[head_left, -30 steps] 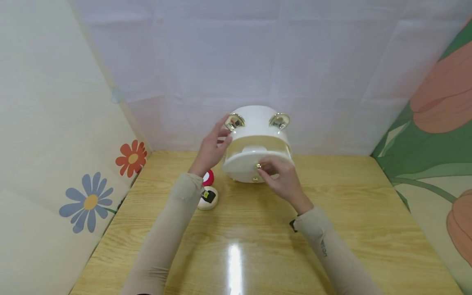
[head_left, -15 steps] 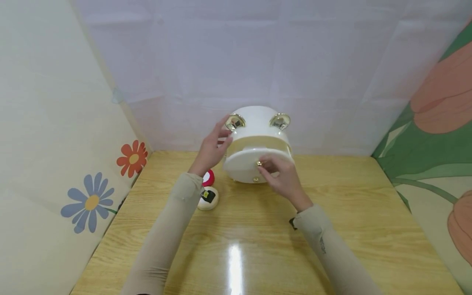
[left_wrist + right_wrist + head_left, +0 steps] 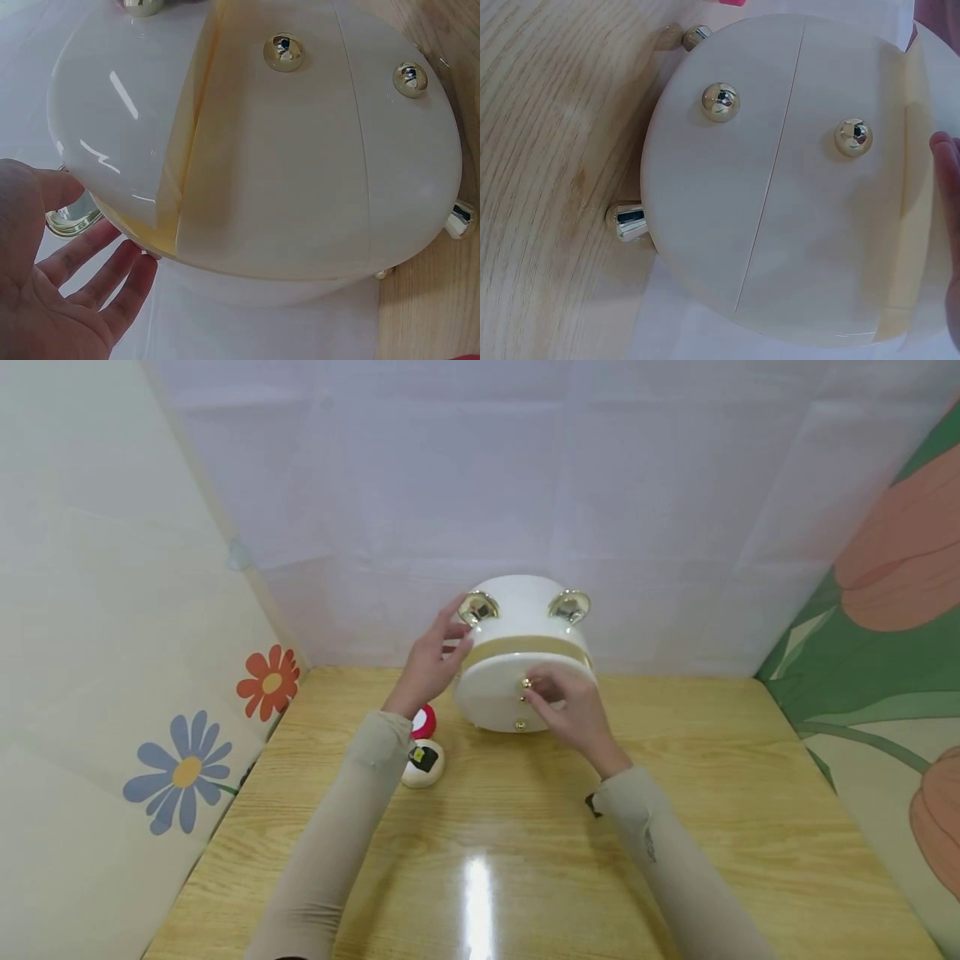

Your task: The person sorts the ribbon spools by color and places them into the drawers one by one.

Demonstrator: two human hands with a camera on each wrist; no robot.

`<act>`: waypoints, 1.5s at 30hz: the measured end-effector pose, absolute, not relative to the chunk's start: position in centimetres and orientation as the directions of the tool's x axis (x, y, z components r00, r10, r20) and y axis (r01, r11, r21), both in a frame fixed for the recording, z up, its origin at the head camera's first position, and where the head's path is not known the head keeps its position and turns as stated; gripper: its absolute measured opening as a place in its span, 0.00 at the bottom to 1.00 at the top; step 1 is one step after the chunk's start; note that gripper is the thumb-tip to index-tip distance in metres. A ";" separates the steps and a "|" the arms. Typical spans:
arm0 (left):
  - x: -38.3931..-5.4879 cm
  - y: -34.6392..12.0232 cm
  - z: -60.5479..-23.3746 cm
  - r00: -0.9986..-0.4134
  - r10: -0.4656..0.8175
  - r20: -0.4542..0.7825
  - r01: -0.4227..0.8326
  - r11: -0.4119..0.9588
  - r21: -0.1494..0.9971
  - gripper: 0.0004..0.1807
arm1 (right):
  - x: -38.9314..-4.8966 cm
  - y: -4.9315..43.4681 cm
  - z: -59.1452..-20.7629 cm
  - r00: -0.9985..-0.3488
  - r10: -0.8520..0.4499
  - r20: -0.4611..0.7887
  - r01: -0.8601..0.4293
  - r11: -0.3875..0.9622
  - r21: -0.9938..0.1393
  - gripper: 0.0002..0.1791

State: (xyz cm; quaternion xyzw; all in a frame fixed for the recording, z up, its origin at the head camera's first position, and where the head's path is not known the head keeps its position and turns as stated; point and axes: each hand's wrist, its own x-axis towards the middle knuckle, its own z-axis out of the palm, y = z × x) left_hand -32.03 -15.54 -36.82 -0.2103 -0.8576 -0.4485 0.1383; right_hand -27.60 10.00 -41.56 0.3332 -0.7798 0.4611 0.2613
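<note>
A white round drawer box [image 3: 517,597] with gold ears and feet stands on the table. Its top drawer [image 3: 112,112] sticks out a little, with a cream gap behind its front. My right hand [image 3: 573,706] pinches that drawer's gold knob [image 3: 527,683]. Below it, the middle knob [image 3: 853,137] and bottom knob [image 3: 721,102] sit on drawers that look flush. My left hand [image 3: 433,660] rests at the box's left side beside the gold ear [image 3: 73,217], fingers spread and loosely bent. What lies inside the top drawer cannot be seen.
Left of the box, a round cream piece [image 3: 423,763] with a black and green patch lies near a red and white round piece [image 3: 424,722], partly behind my left wrist. A white cloth backdrop [image 3: 390,485] hangs close behind the box, over the wooden table's [image 3: 540,868] far edge.
My right hand has pushed the top drawer inward, away from me, so the gap above its front has narrowed and the middle knob now shows. The left hand has stayed in place.
</note>
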 end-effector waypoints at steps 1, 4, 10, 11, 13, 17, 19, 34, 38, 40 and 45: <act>-32.0 -15.5 -36.8 -0.873 0.236 0.427 0.486 0.508 0.712 0.38 | -27.7 10.0 -41.5 -0.642 -0.277 0.715 -0.761 0.351 -0.546 0.13; -32.0 -15.5 -36.7 -0.874 0.237 0.425 0.484 0.506 0.713 0.38 | -28.0 9.9 -41.4 -0.645 -0.274 0.714 -0.758 0.352 -0.549 0.13; -31.9 -15.5 -36.7 -0.876 0.240 0.419 0.481 0.511 0.712 0.38 | -28.5 9.8 -41.2 -0.647 -0.265 0.716 -0.756 0.350 -0.553 0.13; -31.9 -15.5 -36.7 -0.876 0.241 0.417 0.480 0.513 0.712 0.38 | -28.6 9.8 -41.2 -0.646 -0.263 0.716 -0.756 0.346 -0.555 0.13; -31.8 -15.5 -36.7 -0.877 0.239 0.417 0.479 0.514 0.712 0.38 | -28.8 9.8 -41.2 -0.649 -0.261 0.715 -0.754 0.348 -0.557 0.12; -31.7 -15.5 -36.7 -0.877 0.237 0.419 0.479 0.510 0.715 0.37 | -29.2 9.8 -41.3 -0.664 -0.260 0.702 -0.742 0.351 -0.572 0.12; -31.7 -15.5 -36.7 -0.875 0.235 0.422 0.481 0.506 0.716 0.37 | -29.4 9.8 -41.3 -0.671 -0.258 0.695 -0.735 0.353 -0.579 0.11; -31.5 -15.4 -36.7 -0.884 0.231 0.407 0.466 0.503 0.728 0.38 | -30.0 9.6 -41.3 -0.679 -0.242 0.694 -0.725 0.370 -0.581 0.11; -31.5 -15.3 -36.8 -0.881 0.231 0.412 0.471 0.504 0.724 0.38 | -30.1 9.5 -41.3 -0.685 -0.241 0.687 -0.718 0.381 -0.582 0.12; -31.6 -15.3 -36.8 -0.881 0.230 0.412 0.471 0.506 0.723 0.38 | -30.2 9.5 -41.4 -0.688 -0.239 0.685 -0.715 0.383 -0.585 0.12; -31.5 -15.3 -36.9 -0.883 0.232 0.407 0.467 0.511 0.722 0.38 | -30.3 9.5 -41.5 -0.694 -0.232 0.682 -0.709 0.384 -0.592 0.12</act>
